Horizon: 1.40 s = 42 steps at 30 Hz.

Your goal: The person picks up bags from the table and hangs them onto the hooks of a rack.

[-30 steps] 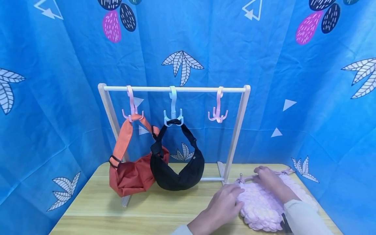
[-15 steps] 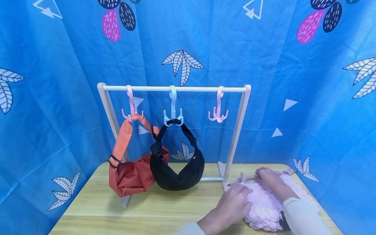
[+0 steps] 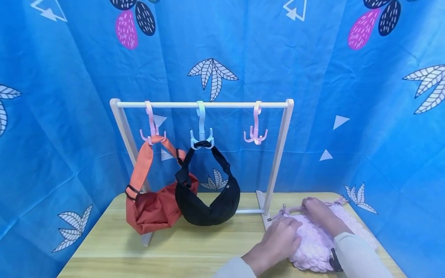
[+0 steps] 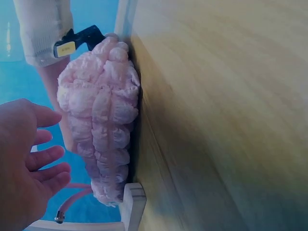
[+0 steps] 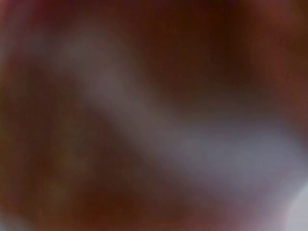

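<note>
A puffy pale pink bag lies on the table at the right. My right hand reaches across it and grips its thin pink strap at the far edge. The right wrist view is too blurred to show the fingers. At the bag's left side is my left hand. In the left wrist view this hand has its fingers loosely bent and spread, with nothing between them, close to the quilted side of the bag. A loose strap end with a metal tip hangs near those fingers.
A white rack stands left of the bag. An orange-red bag and a black bag hang on its left and middle hooks. The pink right hook carries nothing. Blue patterned cloth encloses the wooden table.
My left hand has shifted right along the near side of the pink bag. The right hand stays at the strap. The head view has turned slightly.
</note>
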### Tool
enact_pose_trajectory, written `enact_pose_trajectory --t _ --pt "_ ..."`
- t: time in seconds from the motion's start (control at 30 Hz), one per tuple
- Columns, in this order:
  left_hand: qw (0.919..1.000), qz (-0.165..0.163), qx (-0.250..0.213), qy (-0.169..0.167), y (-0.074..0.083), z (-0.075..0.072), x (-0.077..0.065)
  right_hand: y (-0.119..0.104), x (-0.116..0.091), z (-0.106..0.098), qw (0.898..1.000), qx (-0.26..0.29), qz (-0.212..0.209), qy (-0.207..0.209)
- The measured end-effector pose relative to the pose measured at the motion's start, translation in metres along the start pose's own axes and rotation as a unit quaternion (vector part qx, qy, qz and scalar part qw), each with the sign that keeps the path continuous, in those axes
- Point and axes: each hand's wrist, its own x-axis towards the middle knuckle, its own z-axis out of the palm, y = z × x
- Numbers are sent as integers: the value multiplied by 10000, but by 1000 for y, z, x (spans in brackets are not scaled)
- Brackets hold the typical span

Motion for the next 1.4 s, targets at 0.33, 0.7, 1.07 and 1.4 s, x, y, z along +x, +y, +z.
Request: enact_pose_trajectory --t 0.33,0.7,1.07,1.4 --pt "9993 -106 275 -247 -4 11 8 -7 -3 -9 9994 -280 -211 -78" --pt "9932 -582 -397 -928 -7 23 13 -11 -13 -18 9992 -283 -266 -28" --pt "9899 -626 -294 -1236 -10 33 15 -19 -37 -36 9957 -572 -674 267" --pt "9926 -524 -435 -1001 -5 39 17 -47 -60 -57 9939 -356 -792 674"
